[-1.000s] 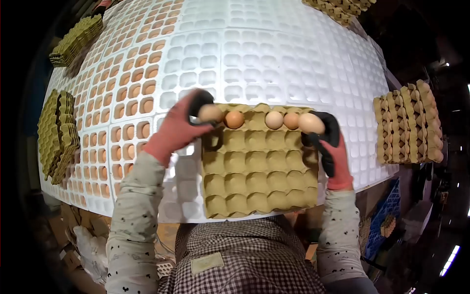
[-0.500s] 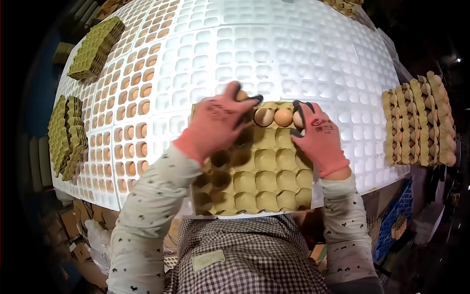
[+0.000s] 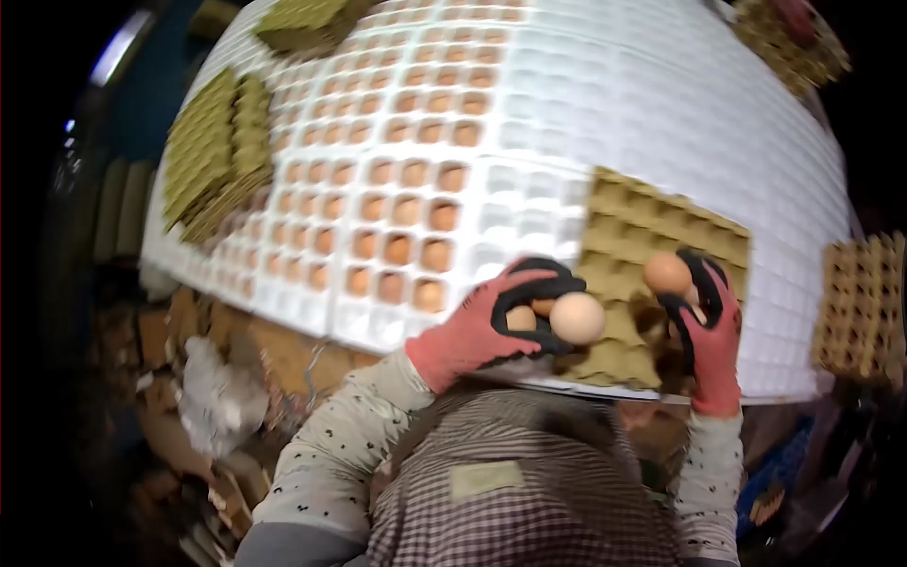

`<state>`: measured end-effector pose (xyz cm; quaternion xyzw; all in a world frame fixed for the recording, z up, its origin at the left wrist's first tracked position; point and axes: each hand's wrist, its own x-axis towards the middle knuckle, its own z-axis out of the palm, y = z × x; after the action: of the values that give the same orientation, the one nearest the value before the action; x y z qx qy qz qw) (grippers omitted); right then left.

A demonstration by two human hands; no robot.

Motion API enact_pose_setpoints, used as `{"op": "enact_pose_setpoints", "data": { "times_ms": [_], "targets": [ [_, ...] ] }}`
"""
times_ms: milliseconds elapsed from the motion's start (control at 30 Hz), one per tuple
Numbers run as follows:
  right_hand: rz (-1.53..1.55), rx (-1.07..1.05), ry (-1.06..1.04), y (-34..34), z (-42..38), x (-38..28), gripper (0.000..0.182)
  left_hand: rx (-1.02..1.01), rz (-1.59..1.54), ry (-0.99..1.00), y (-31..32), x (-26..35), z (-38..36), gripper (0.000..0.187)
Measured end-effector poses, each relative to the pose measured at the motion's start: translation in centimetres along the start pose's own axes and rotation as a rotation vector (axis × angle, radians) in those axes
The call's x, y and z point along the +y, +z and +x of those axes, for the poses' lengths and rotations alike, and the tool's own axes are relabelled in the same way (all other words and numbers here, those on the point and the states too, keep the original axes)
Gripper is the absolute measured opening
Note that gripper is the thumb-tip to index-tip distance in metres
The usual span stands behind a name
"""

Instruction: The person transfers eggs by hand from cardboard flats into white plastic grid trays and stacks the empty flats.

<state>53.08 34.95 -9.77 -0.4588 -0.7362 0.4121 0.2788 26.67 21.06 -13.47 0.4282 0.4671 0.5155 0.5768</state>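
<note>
My left hand (image 3: 487, 326), in a red glove with black fingers, grips several eggs; a pale egg (image 3: 577, 317) shows at its fingertips over the near left corner of the cardboard egg tray (image 3: 652, 227). My right hand (image 3: 709, 331), gloved the same way, holds a brown egg (image 3: 667, 273) above the tray's near right part; more eggs may sit in its palm. The tray's visible cups look empty. It lies on the white plastic grid surface (image 3: 680, 113).
Brown eggs (image 3: 406, 213) fill many cells of the white grid to the left. Stacks of cardboard trays stand at the far left (image 3: 213, 161), the top (image 3: 302, 24), the top right (image 3: 794, 42) and the right edge (image 3: 864, 302). Clutter lies below the table's left side.
Both hands have lifted the eggs out of the tray's far row and drawn back toward me. The view has swung left, so the tray now sits further right.
</note>
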Motion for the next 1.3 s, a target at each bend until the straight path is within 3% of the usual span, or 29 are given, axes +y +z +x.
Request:
{"op": "enact_pose_setpoints", "data": {
  "times_ms": [100, 133, 200, 233, 267, 333, 367, 467, 500, 567, 600, 667, 733, 800, 867, 933, 1000, 1033, 1067, 1133, 1167, 1200, 1233, 1300],
  "targets": [
    [-0.015, -0.379, -0.091, 7.7, -3.8, -4.4, 0.060, 0.186, 0.211, -0.033, -6.1, -0.4, -10.5, 0.073],
    [-0.008, -0.523, -0.125, 10.8, -4.6, -6.7, 0.063, 0.425, 0.118, -0.077, -8.0, -1.2, -14.1, 0.071],
    [-0.110, -0.686, -0.207, 16.8, -5.2, -10.2, 0.060, 0.750, 0.267, -0.094, -12.8, -2.0, -19.5, 0.065],
    [-0.164, -0.656, -0.280, 20.0, -5.5, -11.5, 0.058, 0.858, 0.388, 0.075, -14.9, -2.8, -20.9, 0.065],
    [-0.218, -0.624, -0.355, 23.1, -5.5, -12.4, 0.056, 0.843, 0.856, -0.062, -16.8, -1.2, -22.0, 0.066],
    [-0.475, -0.498, -0.592, 28.3, -5.4, -13.6, 0.050, 0.624, 1.414, -0.327, -18.6, 1.2, -22.4, 0.066],
    [-0.575, -0.520, -0.635, 29.7, -5.2, -14.4, 0.048, 0.501, 1.361, -0.367, -19.6, 0.9, -22.6, 0.067],
    [-0.732, -0.620, -0.553, 30.4, -5.7, -13.9, 0.048, 0.536, 1.197, -0.270, -21.8, 1.2, -22.9, 0.058],
    [-0.808, -0.685, -0.427, 29.7, -5.8, -14.4, 0.051, 0.628, 1.125, -0.204, -22.9, 1.1, -22.9, 0.055],
    [-0.813, -0.586, -0.542, 28.5, -6.2, -12.7, 0.053, 0.840, 1.021, -0.080, -24.6, 0.3, -22.8, 0.046],
    [-0.825, -0.530, -0.588, 27.8, -6.6, -11.5, 0.053, 0.901, 1.123, 0.102, -26.1, -1.8, -22.8, 0.042],
    [-0.808, -0.526, -0.599, 25.8, -7.4, -9.8, 0.065, 0.809, 1.415, 0.026, -27.5, -4.8, -23.2, 0.042],
    [-0.818, -0.215, -0.402, 22.6, -7.8, -8.8, 0.070, 0.783, 1.360, 0.029, -28.0, -5.5, -23.5, 0.045],
    [-1.195, 0.183, -0.084, 19.3, -8.0, -7.6, 0.085, 0.752, 1.301, 0.000, -27.5, -4.6, -23.7, 0.047],
    [-1.339, 0.328, 0.198, 16.5, -8.2, -4.7, 0.089, 0.772, 1.364, 0.057, -27.2, -5.4, -23.7, 0.051],
    [-1.132, 0.164, 0.326, 15.1, -8.7, -1.4, 0.091, 0.667, 1.082, 0.154, -25.4, -4.0, -21.3, 0.053],
    [-1.035, 0.112, 0.371, 14.2, -7.9, -3.8, 0.081, 0.563, 0.807, 0.193, -22.5, -3.0, -18.6, 0.054],
    [-1.054, 0.303, 0.114, 14.1, -8.9, -3.0, 0.070, 0.456, 0.654, 0.148, -21.0, -1.0, -17.0, 0.054],
    [-1.038, 0.506, -0.136, 15.1, -9.2, -2.5, 0.059, 0.356, 0.701, 0.313, -20.7, -3.0, -15.6, 0.056],
    [-0.949, 0.340, -0.014, 17.5, -8.4, -10.6, 0.043, 0.155, 0.289, 0.084, -16.6, -0.3, -13.0, 0.067],
    [-0.745, 0.130, -0.094, 19.2, -8.6, -12.7, 0.044, 0.067, -0.055, 0.067, -14.5, -1.8, -11.0, 0.084],
    [-0.553, -0.072, -0.166, 20.9, -9.2, -14.6, 0.046, 0.035, -0.295, -0.172, -12.7, 0.6, -10.4, 0.097],
    [-0.609, -0.152, -0.328, 23.1, -10.0, -16.6, 0.051, 0.053, -0.380, -0.132, -11.4, -2.2, -8.4, 0.102],
    [-0.686, 0.005, -0.411, 23.3, -10.0, -17.6, 0.059, 0.135, -0.332, -0.125, -10.4, -3.7, -5.8, 0.096]
  ]
}}
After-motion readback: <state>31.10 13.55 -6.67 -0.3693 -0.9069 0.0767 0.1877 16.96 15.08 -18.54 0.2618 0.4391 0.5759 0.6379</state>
